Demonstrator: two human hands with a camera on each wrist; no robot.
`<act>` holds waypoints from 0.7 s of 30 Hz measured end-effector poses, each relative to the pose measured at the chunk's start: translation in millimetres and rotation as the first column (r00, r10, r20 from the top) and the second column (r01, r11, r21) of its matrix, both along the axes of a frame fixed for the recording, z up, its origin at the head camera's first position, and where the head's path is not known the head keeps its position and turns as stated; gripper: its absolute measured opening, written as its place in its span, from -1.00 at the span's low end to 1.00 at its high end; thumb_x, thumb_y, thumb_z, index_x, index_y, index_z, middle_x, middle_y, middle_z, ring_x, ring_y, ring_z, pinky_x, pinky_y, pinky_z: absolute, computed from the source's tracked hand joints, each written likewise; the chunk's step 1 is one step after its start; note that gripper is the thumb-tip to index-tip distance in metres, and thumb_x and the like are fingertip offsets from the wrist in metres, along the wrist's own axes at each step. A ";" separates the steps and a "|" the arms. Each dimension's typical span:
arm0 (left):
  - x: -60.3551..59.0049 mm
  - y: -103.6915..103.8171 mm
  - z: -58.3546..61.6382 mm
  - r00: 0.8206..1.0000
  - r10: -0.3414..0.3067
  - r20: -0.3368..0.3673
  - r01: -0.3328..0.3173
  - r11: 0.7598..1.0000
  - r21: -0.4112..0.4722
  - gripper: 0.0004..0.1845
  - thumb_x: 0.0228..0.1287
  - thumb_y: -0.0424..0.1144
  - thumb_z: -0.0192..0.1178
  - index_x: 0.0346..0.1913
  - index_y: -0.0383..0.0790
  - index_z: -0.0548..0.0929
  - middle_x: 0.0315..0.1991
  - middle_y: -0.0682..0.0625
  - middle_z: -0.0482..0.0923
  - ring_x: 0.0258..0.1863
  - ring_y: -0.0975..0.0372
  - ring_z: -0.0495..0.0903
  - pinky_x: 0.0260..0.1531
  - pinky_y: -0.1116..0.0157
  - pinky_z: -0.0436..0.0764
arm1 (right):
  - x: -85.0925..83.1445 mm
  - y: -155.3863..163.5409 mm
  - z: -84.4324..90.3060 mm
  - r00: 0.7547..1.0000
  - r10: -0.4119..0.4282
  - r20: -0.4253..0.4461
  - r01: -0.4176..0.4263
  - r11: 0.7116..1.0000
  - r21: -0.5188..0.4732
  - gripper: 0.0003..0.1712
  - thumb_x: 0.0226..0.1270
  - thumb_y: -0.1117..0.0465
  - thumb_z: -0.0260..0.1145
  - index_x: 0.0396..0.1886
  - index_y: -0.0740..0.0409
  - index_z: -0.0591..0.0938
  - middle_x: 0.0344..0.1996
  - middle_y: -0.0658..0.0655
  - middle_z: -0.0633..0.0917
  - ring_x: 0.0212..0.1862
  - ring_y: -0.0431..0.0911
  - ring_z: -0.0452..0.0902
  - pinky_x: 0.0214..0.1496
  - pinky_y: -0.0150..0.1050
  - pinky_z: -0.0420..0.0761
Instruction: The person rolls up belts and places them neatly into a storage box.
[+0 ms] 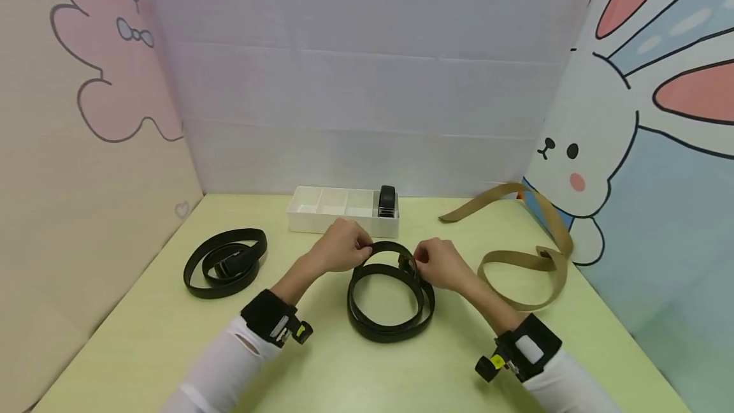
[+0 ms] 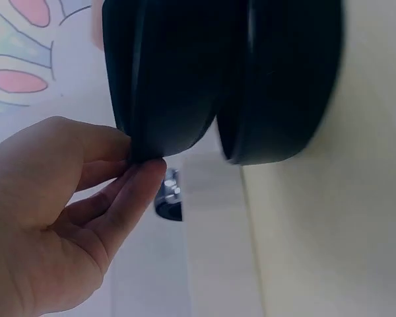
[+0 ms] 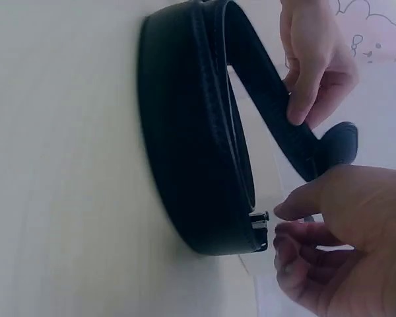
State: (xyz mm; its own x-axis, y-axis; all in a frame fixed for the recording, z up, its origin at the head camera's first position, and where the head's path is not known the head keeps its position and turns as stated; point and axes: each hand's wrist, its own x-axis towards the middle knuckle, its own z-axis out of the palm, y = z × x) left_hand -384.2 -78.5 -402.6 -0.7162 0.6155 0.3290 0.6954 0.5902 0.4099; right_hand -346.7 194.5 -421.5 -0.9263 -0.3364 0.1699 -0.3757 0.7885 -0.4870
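Midway through coiling: left hand (image 1: 342, 246) pinching black belt (image 1: 390, 301), right hand (image 1: 438, 263) gripping its buckle end, next needing tighter winding.

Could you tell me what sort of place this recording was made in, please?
Probably a staged tabletop booth, not a home: cartoon rabbit panels wall in a green table laid with belts and a white divided tray.

Both arms wore long white fabric sleeves, the left sleeve (image 1: 229, 362) showing a small slit near the cuff. A broad black strap wrapped each wrist, carrying a small black camera unit with a yellow-green accent: left wrist strap (image 1: 267, 316), right wrist strap (image 1: 527, 348), which bore a white patch. The left hand (image 1: 343, 244) and right hand (image 1: 440, 263) were bare.
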 end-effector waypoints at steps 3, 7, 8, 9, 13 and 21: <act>-1.3 4.0 -13.7 1.000 -0.009 0.027 0.009 1.000 -0.004 -0.86 0.45 -0.40 0.41 -0.20 -0.25 0.97 -0.32 -0.03 0.93 -0.37 0.31 0.79 -0.29 0.38 0.70 | -9.2 15.6 -23.1 1.000 0.020 -0.025 -0.018 0.998 0.068 -0.82 0.54 0.16 0.49 -0.26 0.16 0.80 -0.43 0.04 0.75 -0.40 -0.11 0.58 -0.28 -0.17 0.60; -2.1 5.9 -26.7 0.999 -0.040 0.029 0.041 0.999 -0.017 -0.88 0.46 -0.40 0.45 -0.15 -0.23 0.98 -0.24 -0.05 0.94 -0.33 0.26 0.85 -0.26 0.39 0.74 | -22.5 34.2 -49.8 0.999 0.053 -0.010 -0.052 0.994 0.095 -0.79 0.52 0.09 0.51 -0.21 0.15 0.79 -0.43 0.01 0.76 -0.43 -0.11 0.60 -0.34 -0.14 0.61; -2.1 5.6 -28.8 0.999 -0.049 0.024 0.050 0.998 -0.024 -0.87 0.46 -0.40 0.45 -0.13 -0.23 0.98 -0.22 -0.06 0.95 -0.32 0.25 0.86 -0.24 0.39 0.76 | -22.9 36.1 -50.8 0.998 0.064 -0.012 -0.063 0.994 0.092 -0.81 0.52 0.10 0.52 -0.20 0.15 0.79 -0.44 0.01 0.76 -0.44 -0.12 0.60 -0.35 -0.15 0.61; -2.0 5.0 -30.5 0.998 -0.053 0.018 0.054 0.998 -0.033 -0.87 0.47 -0.40 0.45 -0.12 -0.22 0.98 -0.21 -0.07 0.95 -0.31 0.25 0.87 -0.23 0.40 0.76 | -21.7 36.5 -48.8 0.997 0.073 -0.013 -0.071 0.993 0.096 -0.82 0.52 0.13 0.51 -0.18 0.17 0.80 -0.43 0.02 0.77 -0.44 -0.13 0.60 -0.34 -0.15 0.61; -2.6 -4.3 -32.9 0.999 -0.035 -0.014 0.034 0.996 -0.080 -0.87 0.47 -0.42 0.44 -0.18 -0.23 0.97 -0.30 -0.03 0.92 -0.42 0.33 0.74 -0.32 0.43 0.66 | 3.8 24.9 -9.9 0.998 0.067 -0.003 -0.066 0.983 0.169 -0.92 0.49 0.34 0.52 -0.14 0.29 0.80 -0.38 0.10 0.78 -0.41 -0.13 0.61 -0.30 -0.16 0.64; -11.5 -51.8 -36.6 0.997 0.079 0.025 -0.072 0.976 -0.206 -0.82 0.29 -0.56 0.37 -0.42 -0.27 0.80 -0.59 0.15 0.34 -0.50 0.31 0.27 -0.42 0.38 0.26 | -0.7 46.3 -1.9 0.997 0.078 -0.028 -0.068 0.967 0.245 -0.90 0.52 0.37 0.50 -0.08 0.33 0.80 -0.33 0.14 0.79 -0.37 -0.14 0.59 -0.28 -0.18 0.61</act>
